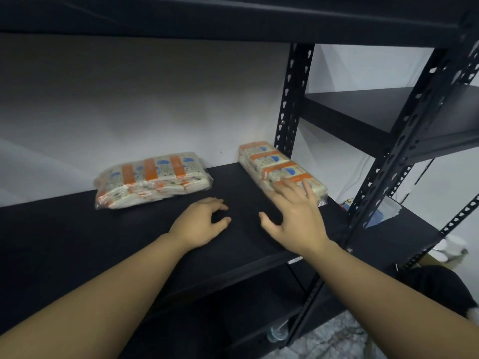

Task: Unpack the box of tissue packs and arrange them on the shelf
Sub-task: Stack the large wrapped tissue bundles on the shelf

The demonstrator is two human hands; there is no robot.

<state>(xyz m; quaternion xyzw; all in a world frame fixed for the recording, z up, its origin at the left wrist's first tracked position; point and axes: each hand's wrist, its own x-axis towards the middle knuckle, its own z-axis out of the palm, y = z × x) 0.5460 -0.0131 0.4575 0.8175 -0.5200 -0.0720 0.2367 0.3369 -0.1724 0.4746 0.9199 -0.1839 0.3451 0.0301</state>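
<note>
**Inspector:** Left hand [201, 222] first. It sits low over the shelf [77, 242] near the front, fingers loosely curled, gripping nothing. I judge it idle, or steadying the person while the other arm works.

**Clerk:** And what lies to its left?

**Inspector:** The left tissue pack [153, 178], a clear-wrapped bundle with orange bands, lying flat with its long side roughly along the back wall. It looks a little skewed, as if it was set down and not yet squared up. It is well apart from the left hand.

**Clerk:** Moving right?

**Inspector:** The right hand [295, 218], fingers spread and fairly straight, their tips on the near end of the right tissue pack [274, 164]. No grip is visible, so I read it as a push or nudge, not a lift.

**Clerk:** Why there?

**Inspector:** That pack runs front to back beside the rear post [291, 99], at the shelf's right end. Pressing on the near end would slide it back toward the wall and leave the middle free for more packs. The box is not in view.
</note>
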